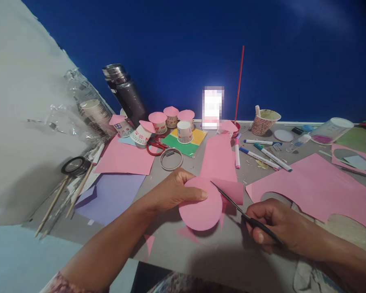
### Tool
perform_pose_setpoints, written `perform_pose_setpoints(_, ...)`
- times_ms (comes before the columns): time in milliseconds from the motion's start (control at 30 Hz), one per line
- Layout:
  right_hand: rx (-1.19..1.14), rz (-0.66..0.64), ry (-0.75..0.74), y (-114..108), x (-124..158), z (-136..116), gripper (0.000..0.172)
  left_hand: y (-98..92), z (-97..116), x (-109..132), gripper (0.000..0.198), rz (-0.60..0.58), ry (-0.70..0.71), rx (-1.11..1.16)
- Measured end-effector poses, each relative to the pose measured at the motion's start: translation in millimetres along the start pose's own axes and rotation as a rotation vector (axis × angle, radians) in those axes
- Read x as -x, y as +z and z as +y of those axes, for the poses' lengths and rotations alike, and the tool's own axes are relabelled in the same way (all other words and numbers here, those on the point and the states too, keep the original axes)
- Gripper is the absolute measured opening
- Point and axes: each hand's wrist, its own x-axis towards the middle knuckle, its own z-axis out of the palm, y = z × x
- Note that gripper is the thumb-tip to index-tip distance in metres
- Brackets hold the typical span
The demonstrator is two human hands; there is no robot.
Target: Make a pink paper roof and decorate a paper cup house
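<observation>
My left hand [186, 187] pinches a round piece of pink paper [201, 213], thumb on top and fingers beneath. A longer pink strip [219, 156] extends from behind the disc toward the back of the table. In my right hand [265, 224] is a pair of scissors [232, 200] with dark handles; its blades point left, and the tip lies at the disc's upper right edge. Whether the blades are parted I cannot make out. Small pink scraps [149, 243] lie on the table below.
Several decorated paper cups [157, 123] with pink cone roofs stand at the back left, near a flask [125, 91]. Red-handled scissors [155, 147] and a tape ring [171, 159] lie before them. Marker pens [259, 158] and a cut pink sheet [314, 183] lie to the right.
</observation>
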Motion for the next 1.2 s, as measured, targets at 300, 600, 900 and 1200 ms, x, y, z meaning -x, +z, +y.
perform_pose_setpoints(300,0.000,0.026,-0.023,-1.3,-2.5,9.4,0.062,-4.6,-6.4,0.0,0.030,0.002,-0.012,0.052)
perform_pose_setpoints(600,-0.069,0.127,-0.095,4.9,-7.2,1.7,0.043,4.0,-9.2,-9.1,0.044,0.206,0.085,0.304)
perform_pose_setpoints(900,-0.045,0.121,-0.090,5.5,-9.0,5.8,0.045,12.7,-9.3,-9.4,0.039,0.316,0.087,0.357)
perform_pose_setpoints(1200,-0.075,0.084,-0.106,6.0,-9.8,8.0,0.052,12.3,-11.9,-8.5,0.040,0.312,0.089,0.343)
